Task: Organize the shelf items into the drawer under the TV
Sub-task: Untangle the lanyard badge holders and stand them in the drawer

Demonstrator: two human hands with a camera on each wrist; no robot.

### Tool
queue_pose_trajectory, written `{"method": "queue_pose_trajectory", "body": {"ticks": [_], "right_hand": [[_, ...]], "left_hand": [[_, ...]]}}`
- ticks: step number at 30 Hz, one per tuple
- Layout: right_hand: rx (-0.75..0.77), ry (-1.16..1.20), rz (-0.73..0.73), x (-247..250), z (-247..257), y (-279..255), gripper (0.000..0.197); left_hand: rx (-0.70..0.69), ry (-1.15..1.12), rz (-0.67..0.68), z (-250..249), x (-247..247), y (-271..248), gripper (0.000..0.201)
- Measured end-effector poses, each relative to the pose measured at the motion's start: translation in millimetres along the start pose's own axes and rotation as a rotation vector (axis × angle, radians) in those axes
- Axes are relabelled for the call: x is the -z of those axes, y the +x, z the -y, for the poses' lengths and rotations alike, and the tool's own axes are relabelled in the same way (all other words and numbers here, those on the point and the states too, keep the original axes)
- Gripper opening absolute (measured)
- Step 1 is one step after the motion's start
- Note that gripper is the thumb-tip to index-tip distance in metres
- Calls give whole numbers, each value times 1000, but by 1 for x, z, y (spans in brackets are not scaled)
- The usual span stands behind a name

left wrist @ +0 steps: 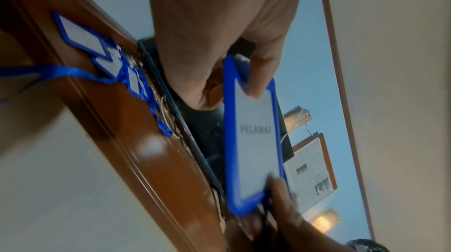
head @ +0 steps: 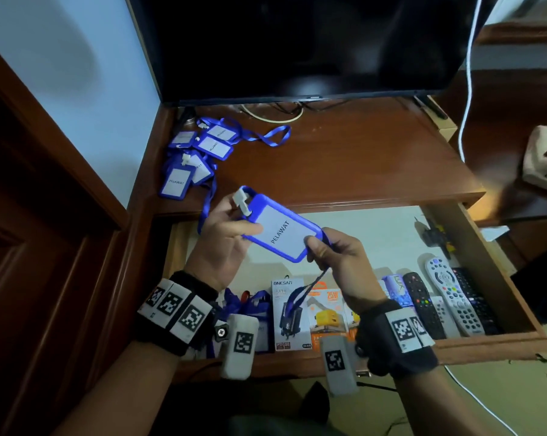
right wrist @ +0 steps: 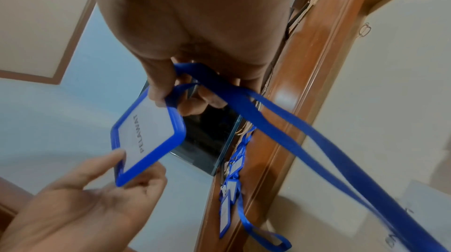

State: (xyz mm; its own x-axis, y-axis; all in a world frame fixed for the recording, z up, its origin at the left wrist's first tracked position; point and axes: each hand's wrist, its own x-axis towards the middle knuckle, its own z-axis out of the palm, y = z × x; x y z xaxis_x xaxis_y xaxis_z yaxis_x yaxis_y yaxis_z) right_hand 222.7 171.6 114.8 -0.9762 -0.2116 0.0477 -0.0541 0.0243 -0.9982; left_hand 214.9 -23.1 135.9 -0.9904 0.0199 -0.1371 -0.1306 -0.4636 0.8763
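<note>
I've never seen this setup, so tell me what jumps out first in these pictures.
A blue badge holder reading PELAWAT is held over the open drawer, the left hand and right hand each pinching an end. More blue badges lie heaped on the shelf's left, under the dark TV. Remote controls line the drawer's right front.

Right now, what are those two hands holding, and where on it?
A blue badge holder: left hand pinches its clip end, right hand its opposite corner plus the lanyard.
</note>
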Motion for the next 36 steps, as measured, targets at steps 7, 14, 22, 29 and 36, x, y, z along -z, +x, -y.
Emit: {"method": "queue_pose_trajectory", "body": {"ticks": [7, 14, 22, 29, 36], "right_hand": [[-47, -31, 61, 10, 0, 5, 39], [-96, -3, 42, 4, 0, 11, 37], [-207, 96, -16, -3, 1, 15, 28], [-264, 135, -40, -12, -10, 10, 28], [-267, 173, -19, -13, -14, 11, 52]], "left_hand": [[95, 280, -69, -5, 20, -6, 72], [85, 700, -103, -6, 22, -3, 44], [159, 821, -136, -1, 25, -2, 19], [350, 595, -6, 3, 37, -9, 22], [417, 545, 10, 10, 42, -8, 5]]}}
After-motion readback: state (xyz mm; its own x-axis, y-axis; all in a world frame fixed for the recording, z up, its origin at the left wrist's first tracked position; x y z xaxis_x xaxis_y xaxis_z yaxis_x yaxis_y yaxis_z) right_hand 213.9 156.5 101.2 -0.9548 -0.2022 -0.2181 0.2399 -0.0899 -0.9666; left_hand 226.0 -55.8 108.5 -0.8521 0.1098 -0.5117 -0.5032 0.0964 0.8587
